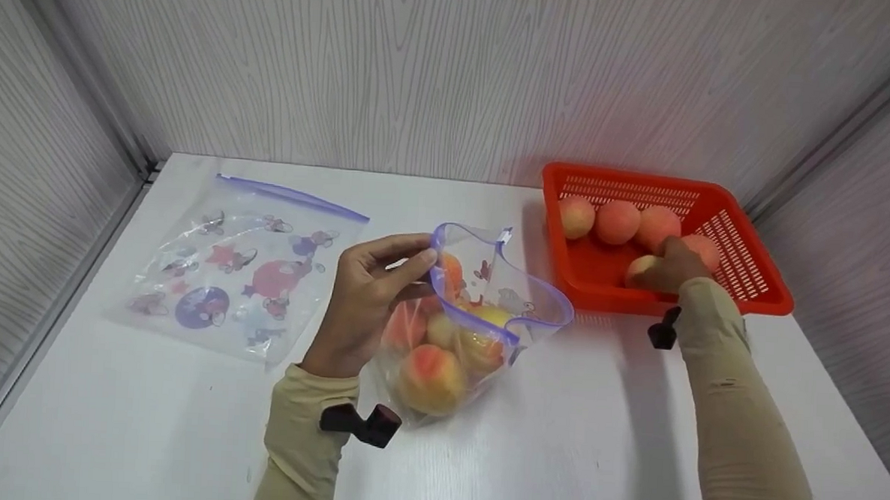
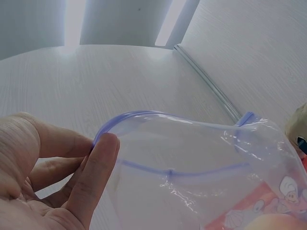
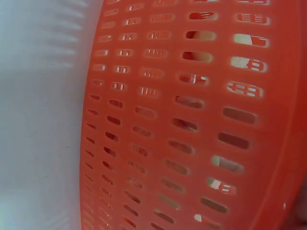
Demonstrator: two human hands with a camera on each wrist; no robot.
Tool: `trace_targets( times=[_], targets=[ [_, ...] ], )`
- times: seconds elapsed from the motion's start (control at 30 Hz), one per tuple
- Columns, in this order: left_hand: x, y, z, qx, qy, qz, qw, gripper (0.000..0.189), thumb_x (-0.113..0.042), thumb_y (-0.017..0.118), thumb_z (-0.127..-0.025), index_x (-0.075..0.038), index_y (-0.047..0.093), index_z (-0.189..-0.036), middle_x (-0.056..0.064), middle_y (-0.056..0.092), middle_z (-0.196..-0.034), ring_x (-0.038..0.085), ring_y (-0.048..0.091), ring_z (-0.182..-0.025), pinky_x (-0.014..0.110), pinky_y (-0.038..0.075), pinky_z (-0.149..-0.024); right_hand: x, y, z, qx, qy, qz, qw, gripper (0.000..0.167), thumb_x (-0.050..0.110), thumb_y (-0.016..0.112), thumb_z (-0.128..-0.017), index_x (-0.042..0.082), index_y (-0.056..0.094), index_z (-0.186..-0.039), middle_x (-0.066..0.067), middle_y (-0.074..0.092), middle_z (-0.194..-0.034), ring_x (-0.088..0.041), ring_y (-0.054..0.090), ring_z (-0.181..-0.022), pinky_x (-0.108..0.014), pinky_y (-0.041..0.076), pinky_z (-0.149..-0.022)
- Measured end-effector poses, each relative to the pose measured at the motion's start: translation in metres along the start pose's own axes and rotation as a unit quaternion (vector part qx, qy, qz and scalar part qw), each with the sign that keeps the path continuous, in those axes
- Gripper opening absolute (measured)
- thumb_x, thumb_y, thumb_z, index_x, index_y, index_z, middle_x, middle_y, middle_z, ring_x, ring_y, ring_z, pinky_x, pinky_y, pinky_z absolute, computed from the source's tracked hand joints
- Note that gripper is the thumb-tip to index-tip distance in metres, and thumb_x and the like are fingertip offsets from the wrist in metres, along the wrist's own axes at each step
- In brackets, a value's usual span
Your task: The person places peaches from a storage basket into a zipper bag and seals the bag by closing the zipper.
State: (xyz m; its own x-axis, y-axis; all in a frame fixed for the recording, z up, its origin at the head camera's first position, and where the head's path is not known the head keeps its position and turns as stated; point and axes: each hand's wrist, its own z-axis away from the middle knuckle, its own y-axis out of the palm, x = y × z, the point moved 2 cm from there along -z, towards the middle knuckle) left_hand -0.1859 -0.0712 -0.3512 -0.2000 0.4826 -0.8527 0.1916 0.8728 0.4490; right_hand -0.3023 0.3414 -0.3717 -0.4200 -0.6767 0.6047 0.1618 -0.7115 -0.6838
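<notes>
My left hand [image 1: 368, 295] pinches the purple zip rim of a clear plastic zip bag [image 1: 522, 291] between thumb and fingers. The bag's mouth gapes, and several peaches [image 1: 433, 379] fill its lower part. In the left wrist view the left hand [image 2: 67, 167] grips the rim's near end, with the purple edge [image 2: 158, 114] curving away to the right. Inside a red basket [image 1: 675, 305], my right hand [image 1: 673, 269] grips a pale yellow peach [image 1: 639, 270] from above, hiding part of it. The right wrist view shows mainly the slotted basket wall [image 3: 158, 120].
Along the basket's far side lie more peaches [image 1: 617, 222], with another at the right. A second zip bag [image 1: 241, 271], printed with cartoon figures, lies flat at the left of the white table [image 1: 204, 435]. Wood-grain panels [image 1: 392, 75] stand behind and at both sides.
</notes>
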Motion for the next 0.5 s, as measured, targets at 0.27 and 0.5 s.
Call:
trace_targets(
  times=[0.27,0.5],
  targets=[
    [-0.001,0.002,0.0,-0.001,-0.002,-0.007,1.0,0.018,0.004,0.067,-0.093,0.007,0.072,-0.11,0.023,0.071,-0.098,0.022,0.072,-0.078,0.038,0.063,-0.077,-0.011,-0.007,-0.02,-0.01,-0.022,0.021,0.9995,0.098,0.036,0.085,-0.082,0.009,0.028,-0.157,-0.019,0.042,-0.141,-0.042,0.043,-0.122,-0.057,0.044,-0.107],
    [0.0,0.0,0.0,-0.004,-0.002,-0.024,0.9997,0.019,0.002,0.067,-0.094,0.007,0.072,-0.112,0.021,0.07,-0.099,0.021,0.072,-0.079,0.038,0.063,-0.078,0.004,-0.014,-0.005,-0.072,-0.112,-0.035,0.9905,0.071,0.036,0.076,-0.092,-0.006,0.046,-0.142,-0.017,0.054,-0.124,-0.028,0.062,-0.097,-0.038,0.06,-0.087]
  ],
)
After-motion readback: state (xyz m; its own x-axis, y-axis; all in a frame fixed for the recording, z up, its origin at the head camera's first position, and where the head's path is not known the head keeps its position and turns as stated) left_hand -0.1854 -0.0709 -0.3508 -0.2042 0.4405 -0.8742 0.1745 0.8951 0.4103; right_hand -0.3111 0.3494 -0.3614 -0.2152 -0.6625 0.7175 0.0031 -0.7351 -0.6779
